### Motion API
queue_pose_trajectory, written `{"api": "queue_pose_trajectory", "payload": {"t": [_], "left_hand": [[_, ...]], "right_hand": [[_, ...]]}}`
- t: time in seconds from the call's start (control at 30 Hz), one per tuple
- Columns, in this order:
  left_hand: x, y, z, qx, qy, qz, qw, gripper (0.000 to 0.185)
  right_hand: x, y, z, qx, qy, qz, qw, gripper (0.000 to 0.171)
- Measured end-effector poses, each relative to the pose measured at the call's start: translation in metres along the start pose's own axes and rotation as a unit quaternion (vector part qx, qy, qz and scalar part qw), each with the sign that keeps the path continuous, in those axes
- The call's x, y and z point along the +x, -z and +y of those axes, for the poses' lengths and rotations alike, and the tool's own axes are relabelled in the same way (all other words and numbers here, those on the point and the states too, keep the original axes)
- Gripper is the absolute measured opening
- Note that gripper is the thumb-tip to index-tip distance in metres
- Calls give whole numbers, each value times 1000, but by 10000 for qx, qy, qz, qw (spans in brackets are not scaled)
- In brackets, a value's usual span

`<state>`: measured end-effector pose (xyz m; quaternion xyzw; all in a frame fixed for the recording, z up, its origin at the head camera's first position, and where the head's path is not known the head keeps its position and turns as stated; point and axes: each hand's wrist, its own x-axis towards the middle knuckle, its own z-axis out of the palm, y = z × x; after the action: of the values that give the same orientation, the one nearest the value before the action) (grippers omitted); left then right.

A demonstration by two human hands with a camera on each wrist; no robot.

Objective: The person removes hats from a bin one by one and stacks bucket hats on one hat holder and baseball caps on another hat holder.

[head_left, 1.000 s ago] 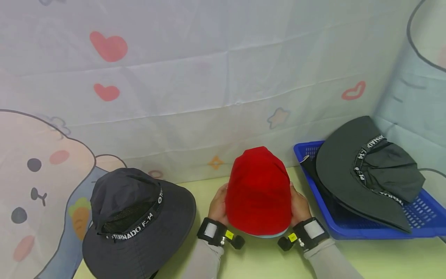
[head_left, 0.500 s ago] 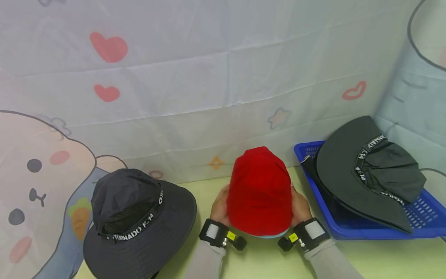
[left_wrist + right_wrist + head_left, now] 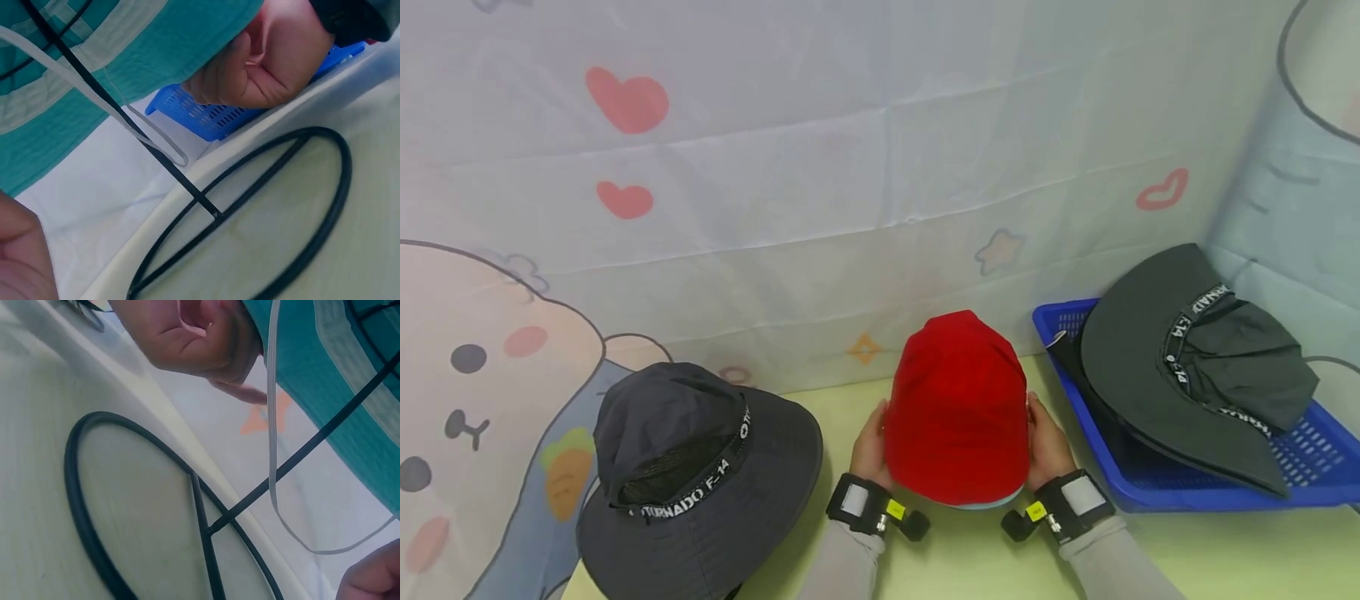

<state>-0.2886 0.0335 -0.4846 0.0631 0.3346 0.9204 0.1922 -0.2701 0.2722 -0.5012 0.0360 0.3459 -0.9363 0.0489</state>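
Note:
A red hat (image 3: pixel 957 408) with a teal lining (image 3: pixel 125 56) stands upright at the middle of the table. It sits over a black wire stand (image 3: pixel 325 206), seen from beneath in both wrist views. My left hand (image 3: pixel 871 446) grips its left side, fingers curled under the rim (image 3: pixel 194 337). My right hand (image 3: pixel 1047 446) grips the right side the same way (image 3: pixel 269 62). A thin white cord (image 3: pixel 272 456) hangs loose from inside the hat.
A dark grey bucket hat (image 3: pixel 692 475) lies on the pale green table (image 3: pixel 962 558) to the left. At the right, a blue basket (image 3: pixel 1150 492) holds another dark wide-brimmed hat (image 3: pixel 1187 367). A printed cloth backdrop (image 3: pixel 850 167) closes the back and right side.
Both hands keep their hold on the red hat, which stays in place. Only the view has shifted slightly.

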Motion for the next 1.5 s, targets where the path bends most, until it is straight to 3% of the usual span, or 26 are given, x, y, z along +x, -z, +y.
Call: {"api": "queue_pose_trajectory", "payload": {"t": [0.1,0.2,0.37,0.53,0.87,1.07,1.2,1.5], "left_hand": [[1,8,-1,-195,40,-5,9998,39],[0,16,-3,-93,12,248,9996,37],[-5,23,-7,10,95,593,9982,35],[-10,35,-13,182,110,691,9974,40],[-32,45,-18,242,373,601,9972,46],[-43,49,-17,323,529,391,9973,68],[-50,50,-18,232,664,224,9973,73],[-70,43,-20,307,932,35,9952,78]], "right_hand": [[-3,3,0,133,36,-218,9997,48],[-6,6,1,40,37,-230,9997,51],[-11,14,5,-352,5,91,9993,50],[-17,20,7,-655,-6,359,9972,46],[-35,34,10,-1288,-124,442,9906,42],[-43,39,10,-1125,-155,72,9935,47],[-49,42,9,-1041,-171,-299,9940,49],[-63,44,6,-1126,-385,-393,9921,48]]}}
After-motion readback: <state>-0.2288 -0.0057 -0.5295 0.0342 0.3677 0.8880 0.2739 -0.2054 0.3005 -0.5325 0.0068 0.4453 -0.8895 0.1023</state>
